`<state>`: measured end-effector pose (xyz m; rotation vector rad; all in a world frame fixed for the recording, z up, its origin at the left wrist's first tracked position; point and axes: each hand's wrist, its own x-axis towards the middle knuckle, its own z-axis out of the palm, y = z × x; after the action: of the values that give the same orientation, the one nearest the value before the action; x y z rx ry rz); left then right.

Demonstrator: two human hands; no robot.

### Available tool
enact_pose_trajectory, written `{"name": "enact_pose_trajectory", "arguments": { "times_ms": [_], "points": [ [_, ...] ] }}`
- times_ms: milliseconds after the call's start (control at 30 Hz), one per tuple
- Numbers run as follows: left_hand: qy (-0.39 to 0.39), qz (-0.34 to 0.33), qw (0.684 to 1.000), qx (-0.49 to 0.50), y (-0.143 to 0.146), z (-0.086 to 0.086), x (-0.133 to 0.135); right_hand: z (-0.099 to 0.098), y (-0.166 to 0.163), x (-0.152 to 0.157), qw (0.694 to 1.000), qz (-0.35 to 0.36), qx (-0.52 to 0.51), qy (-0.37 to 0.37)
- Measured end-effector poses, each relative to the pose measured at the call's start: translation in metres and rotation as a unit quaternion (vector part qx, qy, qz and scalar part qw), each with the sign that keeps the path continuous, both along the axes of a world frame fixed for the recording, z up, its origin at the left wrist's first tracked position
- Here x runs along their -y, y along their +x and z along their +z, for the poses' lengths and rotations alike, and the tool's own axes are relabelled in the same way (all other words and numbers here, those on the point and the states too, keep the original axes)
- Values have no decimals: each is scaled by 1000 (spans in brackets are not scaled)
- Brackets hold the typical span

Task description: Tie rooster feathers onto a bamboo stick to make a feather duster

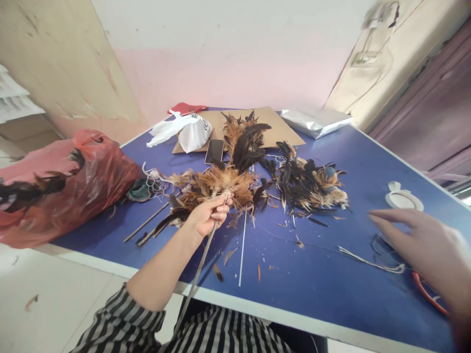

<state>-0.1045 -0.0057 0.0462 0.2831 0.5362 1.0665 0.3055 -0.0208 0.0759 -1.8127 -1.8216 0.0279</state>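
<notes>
My left hand (211, 215) is closed around the thin stick of a feather duster (230, 181), just below its head of brown and black feathers. White thread shows around the feathers' base by my fingers. The stick slants down toward my lap. My right hand (423, 250) is over the table's right side, smeared by motion, its fingers stretched out and nothing seen in them. Beside it lie a bundle of white strings (371, 260) and a red-rimmed loop (429, 294), partly hidden by the hand. A thin thread runs across the table toward the right.
Loose black and brown feathers (305, 184) are heaped right of the duster. A red plastic bag (99, 181) bulges at the left. Farther back are a phone (214, 151), a white bag (195, 132), cardboard (279, 130) and a silver packet (316, 121). A white ring (404, 200) lies right.
</notes>
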Motion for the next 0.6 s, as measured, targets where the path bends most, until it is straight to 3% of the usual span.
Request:
{"name": "enact_pose_trajectory", "arguments": {
  "times_ms": [67, 133, 200, 367, 500, 600],
  "points": [
    [1, 11, 1000, 0, -3, 1, 0, 7, -75, 6, 988, 145, -57, -2],
    [-3, 21, 1000, 8, -7, 4, 0, 4, -147, 13, 940, 308, -91, -112],
    [-6, 30, 999, 15, -12, 10, 1, -9, -204, 16, 897, 399, -47, -185],
    [12, 42, 999, 8, -24, 33, 5, -43, -281, 8, 907, 371, 48, -194],
    [27, 42, 999, 4, -24, 45, 6, -51, -312, 0, 930, 324, 69, -160],
    [23, 39, 999, 5, -19, 46, 4, -54, -322, -2, 928, 333, 55, -158]
  ]
}}
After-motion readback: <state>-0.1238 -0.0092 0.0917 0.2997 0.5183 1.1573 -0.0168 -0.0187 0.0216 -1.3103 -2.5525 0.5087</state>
